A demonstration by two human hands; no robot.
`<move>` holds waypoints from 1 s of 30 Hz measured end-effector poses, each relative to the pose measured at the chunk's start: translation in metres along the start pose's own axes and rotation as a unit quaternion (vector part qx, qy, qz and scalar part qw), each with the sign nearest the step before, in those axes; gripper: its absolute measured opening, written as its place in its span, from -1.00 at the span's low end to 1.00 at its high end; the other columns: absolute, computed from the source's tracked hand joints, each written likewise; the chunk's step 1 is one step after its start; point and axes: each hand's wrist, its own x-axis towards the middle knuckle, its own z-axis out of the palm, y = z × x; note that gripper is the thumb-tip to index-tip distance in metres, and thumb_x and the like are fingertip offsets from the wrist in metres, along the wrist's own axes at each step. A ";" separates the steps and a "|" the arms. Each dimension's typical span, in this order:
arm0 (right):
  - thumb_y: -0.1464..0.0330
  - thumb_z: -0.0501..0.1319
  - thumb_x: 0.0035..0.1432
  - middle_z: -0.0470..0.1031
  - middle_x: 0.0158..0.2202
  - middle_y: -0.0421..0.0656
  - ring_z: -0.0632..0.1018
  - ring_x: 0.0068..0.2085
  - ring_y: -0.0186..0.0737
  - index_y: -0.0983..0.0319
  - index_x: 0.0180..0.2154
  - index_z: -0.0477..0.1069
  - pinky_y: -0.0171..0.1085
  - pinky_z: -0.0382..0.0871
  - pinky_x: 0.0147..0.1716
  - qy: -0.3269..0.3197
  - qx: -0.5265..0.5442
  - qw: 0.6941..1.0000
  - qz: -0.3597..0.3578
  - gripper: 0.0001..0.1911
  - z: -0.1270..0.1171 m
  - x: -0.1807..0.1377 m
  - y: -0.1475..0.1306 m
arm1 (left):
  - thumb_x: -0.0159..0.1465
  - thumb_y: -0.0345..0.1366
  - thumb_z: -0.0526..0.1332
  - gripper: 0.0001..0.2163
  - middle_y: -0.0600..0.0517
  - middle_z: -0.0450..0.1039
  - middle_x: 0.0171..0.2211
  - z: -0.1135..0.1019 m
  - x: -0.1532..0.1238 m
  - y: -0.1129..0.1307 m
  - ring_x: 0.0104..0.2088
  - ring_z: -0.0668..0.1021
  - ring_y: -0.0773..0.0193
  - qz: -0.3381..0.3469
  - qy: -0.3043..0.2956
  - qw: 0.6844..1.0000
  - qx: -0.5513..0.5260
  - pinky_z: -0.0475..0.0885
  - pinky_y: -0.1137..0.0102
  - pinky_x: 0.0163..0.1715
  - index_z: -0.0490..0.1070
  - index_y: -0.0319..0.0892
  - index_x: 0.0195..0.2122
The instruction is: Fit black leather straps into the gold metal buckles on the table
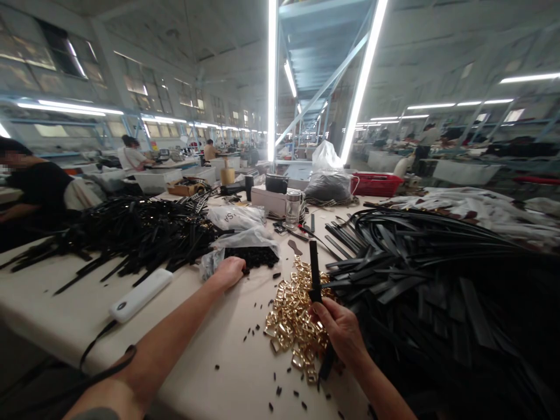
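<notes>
My left hand (230, 272) reaches to the mouth of a clear plastic bag (212, 259) of small black pieces (258, 256). Its fingers are bent down at the bag's edge, and their tips are hidden. My right hand (339, 326) grips a black strap (314, 262) between thumb and fingers, one end standing upright above the fist. Just left of and under that hand lies a heap of gold-coloured metal buckles (286, 309). A large pile of long black straps (398, 280) spreads to the right. Small black bits are scattered on the pale tabletop (210, 361).
A tangled pile of black straps (144, 227) covers the table's left side. Nearer stands a white power bank (140, 295) with a black cable. Behind the buckles are a glass jar (293, 209), a white box (269, 201) and a red basket (377, 184). A person in black (37, 186) sits at left.
</notes>
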 end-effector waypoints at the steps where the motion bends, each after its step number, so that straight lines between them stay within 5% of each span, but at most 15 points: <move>1: 0.06 0.10 0.19 0.52 -0.48 -0.15 0.52 -0.45 -0.20 0.24 -0.41 0.46 -0.32 0.35 -0.44 -0.002 -0.002 1.000 0.000 -0.59 0.000 0.000 -0.001 | 0.04 -0.45 0.20 -0.78 -0.07 0.56 -0.27 0.001 0.000 0.001 -0.16 0.52 0.10 0.000 0.002 1.000 -0.005 0.31 0.38 -0.24 0.56 -0.12 -0.32; 11: 0.13 0.09 0.22 0.49 -0.56 -0.19 0.48 -0.52 -0.27 0.24 -0.44 0.44 -0.34 0.28 -0.50 0.003 -0.041 0.999 -0.015 -0.63 0.001 -0.001 0.001 | 0.18 -0.28 0.15 -0.79 -0.06 0.57 -0.33 0.001 -0.004 0.019 -0.31 0.56 0.21 0.024 0.037 0.984 -0.170 0.38 0.39 -0.28 0.52 -0.20 -0.25; 13: 0.13 0.08 0.23 0.48 -0.56 -0.19 0.48 -0.53 -0.28 0.24 -0.44 0.43 -0.35 0.28 -0.51 -0.002 -0.027 1.000 -0.014 -0.64 0.003 -0.002 -0.001 | 0.15 -0.23 0.19 -0.80 -0.03 0.55 -0.41 0.003 -0.013 0.038 -0.40 0.56 0.24 0.041 0.017 0.946 -0.321 0.40 0.41 -0.39 0.49 -0.23 -0.30; 16: 0.14 0.07 0.24 0.50 -0.51 -0.18 0.48 -0.53 -0.30 0.25 -0.42 0.42 -0.37 0.31 -0.52 -0.004 -0.001 1.000 -0.015 -0.64 0.005 -0.004 -0.004 | 0.02 -0.20 0.33 -0.79 0.02 0.49 -0.50 0.008 -0.032 0.073 -0.45 0.55 0.25 0.052 -0.033 0.826 -0.560 0.39 0.44 -0.48 0.41 -0.23 -0.45; 23: 0.16 0.06 0.25 0.50 -0.50 -0.20 0.48 -0.53 -0.33 0.26 -0.41 0.43 -0.39 0.30 -0.52 0.001 -0.010 1.000 -0.016 -0.64 0.004 -0.005 -0.007 | -0.04 -0.20 0.43 -0.72 0.05 0.48 -0.51 0.038 -0.060 0.116 -0.52 0.51 0.39 0.007 -0.130 0.661 -0.739 0.37 0.51 -0.48 0.40 -0.26 -0.46; 26: 0.18 0.08 0.25 0.48 -0.52 -0.22 0.48 -0.51 -0.32 0.26 -0.41 0.44 -0.38 0.28 -0.50 0.008 -0.037 0.999 -0.022 -0.66 0.004 -0.005 -0.006 | -0.02 -0.18 0.42 -0.72 0.02 0.50 -0.46 0.049 -0.063 0.119 -0.51 0.50 0.41 -0.008 -0.163 0.615 -0.771 0.38 0.52 -0.46 0.43 -0.27 -0.44; 30: 0.19 0.08 0.25 0.49 -0.52 -0.21 0.47 -0.50 -0.32 0.25 -0.42 0.45 -0.38 0.28 -0.49 0.006 -0.057 0.998 -0.018 -0.67 0.006 -0.005 -0.004 | -0.04 -0.21 0.44 -0.73 0.04 0.48 -0.48 0.050 -0.065 0.122 -0.48 0.50 0.42 -0.013 -0.158 0.596 -0.787 0.40 0.51 -0.39 0.43 -0.27 -0.47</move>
